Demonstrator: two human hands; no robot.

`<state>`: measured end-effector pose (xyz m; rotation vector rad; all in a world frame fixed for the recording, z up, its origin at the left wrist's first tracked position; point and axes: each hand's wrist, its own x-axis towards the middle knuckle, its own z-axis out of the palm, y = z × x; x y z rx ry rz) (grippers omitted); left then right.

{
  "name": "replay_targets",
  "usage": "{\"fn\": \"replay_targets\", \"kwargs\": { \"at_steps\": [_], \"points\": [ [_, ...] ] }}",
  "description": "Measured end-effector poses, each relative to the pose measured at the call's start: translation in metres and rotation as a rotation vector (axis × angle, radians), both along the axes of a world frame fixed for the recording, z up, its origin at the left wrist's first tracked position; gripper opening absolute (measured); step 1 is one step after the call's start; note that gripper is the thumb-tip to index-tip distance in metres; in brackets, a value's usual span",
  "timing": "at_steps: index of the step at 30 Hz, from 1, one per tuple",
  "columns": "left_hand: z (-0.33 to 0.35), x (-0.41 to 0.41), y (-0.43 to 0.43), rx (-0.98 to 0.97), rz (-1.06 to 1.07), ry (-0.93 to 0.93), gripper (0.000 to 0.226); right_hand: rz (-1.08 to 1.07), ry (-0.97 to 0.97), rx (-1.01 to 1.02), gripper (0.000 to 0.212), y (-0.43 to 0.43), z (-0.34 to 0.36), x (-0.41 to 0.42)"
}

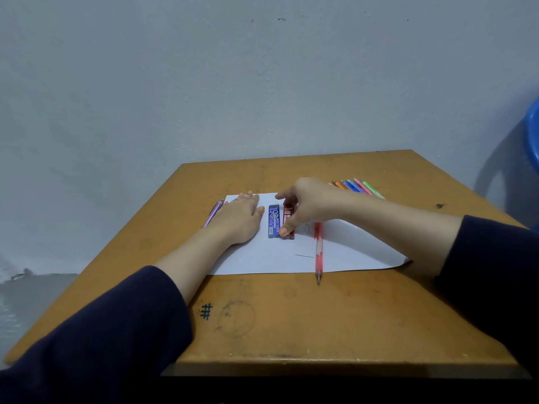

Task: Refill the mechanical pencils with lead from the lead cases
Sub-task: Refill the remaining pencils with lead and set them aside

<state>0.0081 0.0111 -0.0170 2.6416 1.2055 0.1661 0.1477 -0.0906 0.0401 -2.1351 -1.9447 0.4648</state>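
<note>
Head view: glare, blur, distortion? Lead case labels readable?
Head view: dim even light, no glare; soft shadow under the right hand on the white paper sheet. Head view: wide-angle stretch at frame edges. Head view: blue rectangular lead case print reads; red rectangular lead case partly hidden by that hand.

One view only, worn on the person's head. It looks forward and down across the table (pixel 291 322) toward the wall (pixel 233 83), from just behind the table's near edge. The wall fills the upper half and the table's far edge lies mid-frame. The left hand (pixel 237 218) and right hand (pixel 309 205) fall near the centre. Both sleeves (pixel 102 330) loom large at the lower corners.
</note>
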Motion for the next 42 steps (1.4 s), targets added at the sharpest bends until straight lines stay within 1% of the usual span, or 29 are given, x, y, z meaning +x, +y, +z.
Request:
{"fn": "replay_targets", "kwargs": {
  "at_steps": [2, 5, 7, 8, 10, 11, 13, 15, 18, 20, 24, 27, 31, 35, 39, 42],
  "points": [
    [0.001, 0.000, -0.001, 0.008, 0.002, 0.001, 0.052, -0.009, 0.011, 0.036, 0.089, -0.001, 0.000, 0.000],
    [0.001, 0.001, -0.001, 0.021, 0.000, 0.003, 0.051, -0.025, -0.010, 0.159, 0.089, -0.003, 0.000, -0.001],
    [0.000, 0.001, -0.001, 0.018, -0.002, -0.004, 0.051, -0.043, -0.040, 0.252, 0.083, -0.003, 0.002, 0.000],
    [0.000, 0.001, -0.001, 0.023, -0.001, -0.008, 0.051, -0.057, -0.024, 0.288, 0.077, -0.003, 0.002, 0.001],
    [0.001, 0.000, -0.001, 0.058, 0.003, -0.040, 0.048, -0.085, 0.073, 0.341, 0.064, 0.000, 0.003, 0.003],
    [0.002, 0.000, -0.002, 0.089, 0.002, -0.072, 0.048, -0.102, 0.154, 0.360, 0.058, 0.000, 0.003, 0.005],
    [0.006, 0.000, -0.005, 0.169, 0.006, -0.151, 0.048, -0.137, 0.336, 0.395, 0.044, 0.000, 0.002, 0.008],
    [0.012, 0.000, -0.013, 0.255, 0.008, -0.249, 0.047, -0.160, 0.449, 0.423, 0.035, -0.002, 0.002, 0.011],
    [0.019, 0.001, -0.026, 0.326, -0.018, -0.396, 0.045, -0.178, 0.583, 0.448, 0.032, -0.006, 0.003, 0.016],
    [0.023, 0.001, -0.031, 0.354, -0.051, -0.458, 0.044, -0.181, 0.690, 0.456, 0.032, -0.008, 0.004, 0.019],
    [0.025, 0.002, -0.038, 0.424, -0.142, -0.552, 0.053, -0.162, 0.942, 0.478, 0.033, -0.015, 0.006, 0.023],
    [0.026, 0.003, -0.041, 0.504, -0.223, -0.587, 0.056, -0.137, 1.033, 0.490, 0.032, -0.024, 0.009, 0.023],
    [0.027, 0.003, -0.040, 0.619, -0.313, -0.585, 0.053, -0.112, 1.076, 0.479, 0.032, -0.029, 0.012, 0.023],
    [0.026, 0.002, -0.037, 0.656, -0.343, -0.602, 0.047, -0.102, 1.089, 0.464, 0.032, -0.027, 0.008, 0.026],
    [0.025, 0.000, -0.038, 0.632, -0.372, -0.609, 0.042, -0.066, 0.941, 0.443, 0.034, -0.027, 0.002, 0.033],
    [0.025, 0.000, -0.037, 0.614, -0.378, -0.623, 0.040, -0.038, 0.813, 0.486, 0.038, -0.026, 0.000, 0.039]
  ]
}}
